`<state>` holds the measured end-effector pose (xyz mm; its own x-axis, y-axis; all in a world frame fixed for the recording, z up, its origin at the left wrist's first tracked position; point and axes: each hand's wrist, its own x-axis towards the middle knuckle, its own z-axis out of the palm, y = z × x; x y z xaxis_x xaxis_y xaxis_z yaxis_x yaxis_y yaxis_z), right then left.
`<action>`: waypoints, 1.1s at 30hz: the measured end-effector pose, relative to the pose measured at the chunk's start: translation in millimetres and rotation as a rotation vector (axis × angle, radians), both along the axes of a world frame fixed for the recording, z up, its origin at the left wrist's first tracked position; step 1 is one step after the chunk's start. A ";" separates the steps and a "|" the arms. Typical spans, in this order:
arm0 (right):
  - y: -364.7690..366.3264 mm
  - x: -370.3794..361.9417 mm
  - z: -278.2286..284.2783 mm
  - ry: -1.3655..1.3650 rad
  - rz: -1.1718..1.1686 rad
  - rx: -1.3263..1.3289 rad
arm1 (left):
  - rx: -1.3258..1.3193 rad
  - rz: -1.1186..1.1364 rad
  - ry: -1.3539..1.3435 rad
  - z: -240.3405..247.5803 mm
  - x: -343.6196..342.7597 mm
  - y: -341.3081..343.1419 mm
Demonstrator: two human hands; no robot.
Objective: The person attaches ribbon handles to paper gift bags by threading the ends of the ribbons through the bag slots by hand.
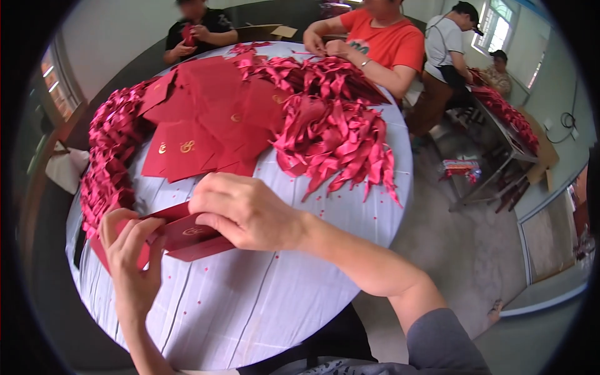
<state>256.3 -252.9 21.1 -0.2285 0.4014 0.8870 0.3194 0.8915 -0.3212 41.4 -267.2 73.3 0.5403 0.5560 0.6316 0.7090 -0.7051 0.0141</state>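
Near the front left of the table, both my hands are on a red folded card packet (197, 234) with a gold emblem. It stands partly opened out, its panels apart. My left hand (131, 244) grips its left end, fingers bent over the edge beside a bit of pink ribbon. My right hand (247, 209) pinches the upper edge on the right between thumb and fingers. Just beyond lies a spread of flat red card pieces (212, 119) with gold emblems. A heap of loose dark pink ribbons (337, 140) lies to their right.
A curved row of ribbon-trimmed red packets (106, 156) lines the left of the round, white-covered table (300, 275). Across it, one person (197, 31) holds a red piece; another in orange-red (381, 40) handles ribbon. Two people work at a side table (500, 125), right.
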 end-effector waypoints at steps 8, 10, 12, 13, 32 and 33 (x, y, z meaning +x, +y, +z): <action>2.6 6.4 3.6 0.038 0.000 -0.025 | -0.351 -0.087 -0.252 -10.8 -20.6 17.7; 8.4 16.9 8.3 0.098 -0.037 -0.057 | -0.245 -0.137 -0.225 -17.3 -23.4 21.5; 12.7 42.4 15.5 0.107 -0.180 -0.211 | -0.287 -0.091 -0.459 -36.1 -33.0 30.2; 17.7 62.2 18.0 0.036 -0.375 -0.095 | -0.322 -0.129 -0.525 -42.6 -39.6 34.7; -45.4 121.6 26.2 -0.689 -0.847 -0.314 | -0.647 -0.163 -0.759 -67.3 -46.2 46.3; -49.7 111.1 32.1 -0.601 -0.793 -0.284 | -0.621 -0.159 -0.766 -70.8 -43.4 49.6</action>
